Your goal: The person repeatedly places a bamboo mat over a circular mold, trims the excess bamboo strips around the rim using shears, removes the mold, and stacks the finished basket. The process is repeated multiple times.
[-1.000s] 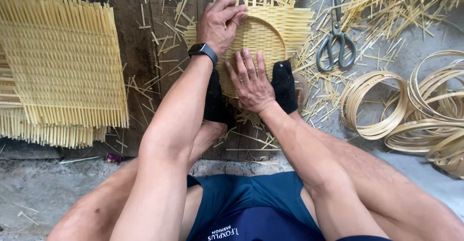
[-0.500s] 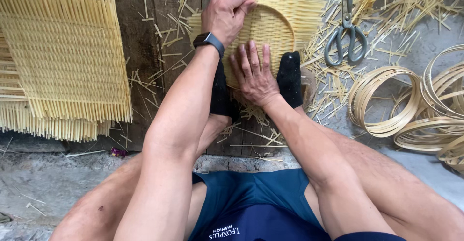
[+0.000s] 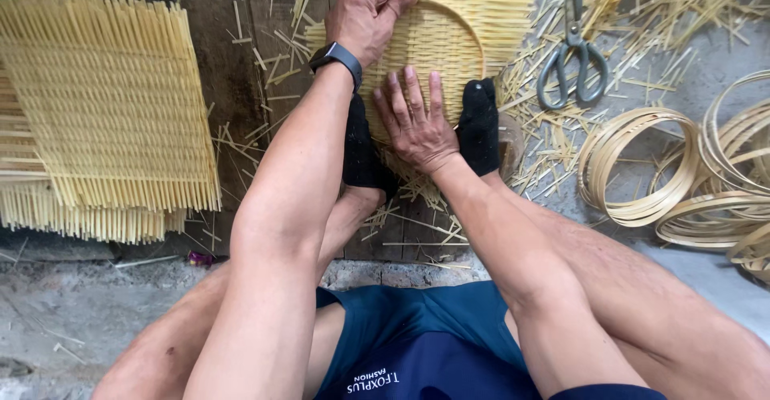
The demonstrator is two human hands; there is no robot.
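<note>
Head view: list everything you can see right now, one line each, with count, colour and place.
woven mat with hoop: one, pale yellow, top centre, pinned under both feet
stacked woven mats: several, exact count unclear, pale yellow, left on the dark boards
scissors: one pair, grey metal, upper right among offcuts
bamboo hoops: several, tan, right side on the grey floor
loose bamboo strips: many, yellow, scattered around the mat
wooden boards: dark brown, under the mats
smartwatch: one, black, on the left wrist
socks: two, black, on the feet at the mat's near edge
shorts: one pair, dark blue, bottom centre
left hand: at the hoop's upper left rim
right hand: flat on the weave
</note>
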